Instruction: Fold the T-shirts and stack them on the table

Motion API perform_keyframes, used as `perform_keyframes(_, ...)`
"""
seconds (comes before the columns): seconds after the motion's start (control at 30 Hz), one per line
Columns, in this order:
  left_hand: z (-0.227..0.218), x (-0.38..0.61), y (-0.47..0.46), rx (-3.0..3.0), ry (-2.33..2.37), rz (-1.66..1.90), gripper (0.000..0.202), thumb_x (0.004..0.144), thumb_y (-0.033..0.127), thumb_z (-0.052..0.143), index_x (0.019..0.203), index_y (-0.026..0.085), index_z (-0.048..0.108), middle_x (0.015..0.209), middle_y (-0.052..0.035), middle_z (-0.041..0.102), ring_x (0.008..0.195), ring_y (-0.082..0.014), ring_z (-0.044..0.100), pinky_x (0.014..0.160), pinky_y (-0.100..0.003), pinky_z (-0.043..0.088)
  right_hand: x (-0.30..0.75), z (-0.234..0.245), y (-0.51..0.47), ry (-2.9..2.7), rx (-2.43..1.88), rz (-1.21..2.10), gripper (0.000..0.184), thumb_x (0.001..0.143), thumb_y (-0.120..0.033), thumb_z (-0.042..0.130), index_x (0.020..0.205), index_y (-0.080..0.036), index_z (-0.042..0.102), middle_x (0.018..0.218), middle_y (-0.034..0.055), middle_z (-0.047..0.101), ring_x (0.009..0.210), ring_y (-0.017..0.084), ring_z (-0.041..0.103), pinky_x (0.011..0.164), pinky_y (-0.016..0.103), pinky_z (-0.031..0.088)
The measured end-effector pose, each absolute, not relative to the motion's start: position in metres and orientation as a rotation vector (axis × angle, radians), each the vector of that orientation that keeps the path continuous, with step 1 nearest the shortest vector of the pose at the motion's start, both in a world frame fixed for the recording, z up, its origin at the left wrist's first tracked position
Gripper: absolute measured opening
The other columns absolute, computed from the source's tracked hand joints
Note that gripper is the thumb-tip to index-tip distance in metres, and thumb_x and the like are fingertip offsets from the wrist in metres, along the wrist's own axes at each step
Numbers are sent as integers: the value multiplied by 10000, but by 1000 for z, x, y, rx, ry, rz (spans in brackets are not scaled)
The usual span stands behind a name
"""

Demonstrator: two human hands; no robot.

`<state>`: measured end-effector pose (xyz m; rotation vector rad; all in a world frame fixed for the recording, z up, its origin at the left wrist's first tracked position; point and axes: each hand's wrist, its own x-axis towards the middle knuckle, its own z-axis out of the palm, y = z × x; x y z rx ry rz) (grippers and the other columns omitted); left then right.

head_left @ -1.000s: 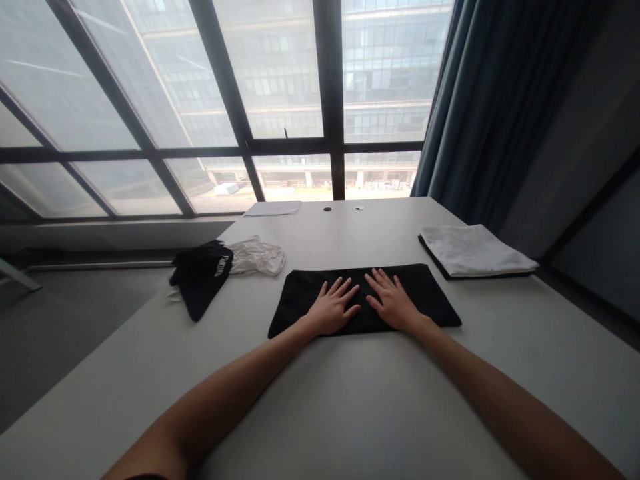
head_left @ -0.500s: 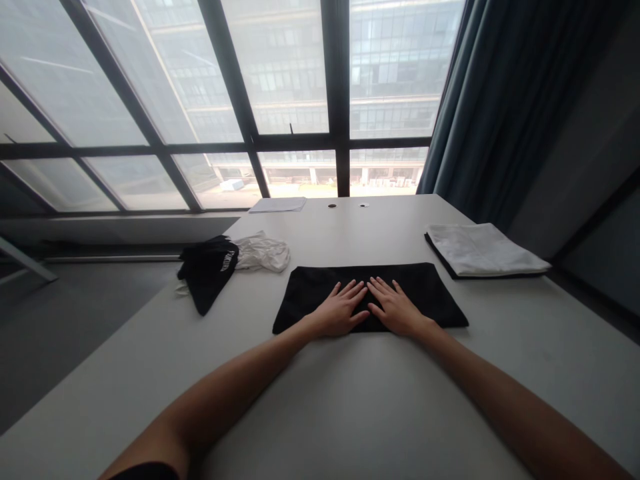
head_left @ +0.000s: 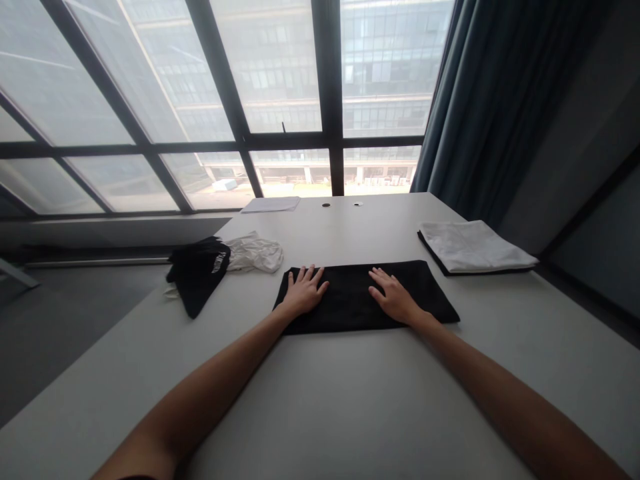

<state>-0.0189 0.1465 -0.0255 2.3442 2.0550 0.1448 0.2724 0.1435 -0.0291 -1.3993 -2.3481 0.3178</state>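
Observation:
A black folded cloth lies flat on the white table, its long side facing me. My left hand rests palm down on its left part, fingers spread. On the right half of the cloth lies my right hand, also flat, with its fingers stretched out toward the window. Neither hand grips anything. A stretch of bare black fabric shows between the two hands. Whether the cloth is a garment or a bag cannot be made out.
To the left lie a crumpled black cloth with white lettering and a rumpled white cloth. A folded white cloth sits on a black one at the right. Papers lie at the far edge, before the windows.
My left hand has slid left across the black cloth, away from the right hand. The right hand stays near the same spot. The view has shifted slightly to the right.

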Motion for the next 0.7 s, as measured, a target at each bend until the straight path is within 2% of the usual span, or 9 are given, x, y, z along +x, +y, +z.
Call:
perform_keyframes(0.17, -24, -19, 147, 2348, 2055, 147, 653, 1020, 588, 264, 1586, 263, 286, 1653, -92, 224, 1521, -363, 158, 1169, -668, 106, 321, -36, 173, -2326, -1705, 101, 609, 1017, -452, 348, 1543, -145, 361, 1632, 134, 268, 1524, 256, 190, 1216, 549, 129)
perform_keyframes(0.37, -24, -17, 147, 2330, 2070, 168, 640, 1023, 575, 283, 1584, 269, 288, 1648, -89, 241, 1520, -352, 172, 1173, -660, 115, 352, -43, 182, -2217, -1896, 38, 640, 1019, -482, 294, 1539, -115, 358, 1624, 139, 292, 1520, 255, 201, 1206, 560, 162)
perform_keyframes(0.53, -14, -9, 138, 2402, 2077, 280, 637, 1024, 538, 330, 1576, 220, 315, 1639, -112, 261, 1518, -349, 182, 1188, -641, 95, 347, -37, 175, -2210, -1861, -86, 623, 1008, -455, 309, 1512, -101, 405, 1598, 171, 340, 1505, 286, 240, 1198, 571, 159)
perform_keyframes(0.63, -7, 4, 125, 2523, 1927, 371, 617, 1033, 529, 323, 1578, 241, 304, 1640, -77, 271, 1527, -310, 168, 1213, -592, 70, 333, -27, 164, -2215, -1707, -256, 571, 1004, -366, 329, 1482, -75, 444, 1585, 186, 362, 1504, 286, 240, 1214, 546, 100)
perform_keyframes(0.7, -6, 15, 114, 2577, 1783, 394, 613, 1035, 540, 315, 1586, 274, 276, 1651, -43, 243, 1535, -282, 143, 1224, -560, 80, 317, -20, 155, -2223, -1592, -269, 553, 1008, -333, 313, 1484, -86, 447, 1586, 164, 370, 1505, 262, 242, 1225, 504, 100)
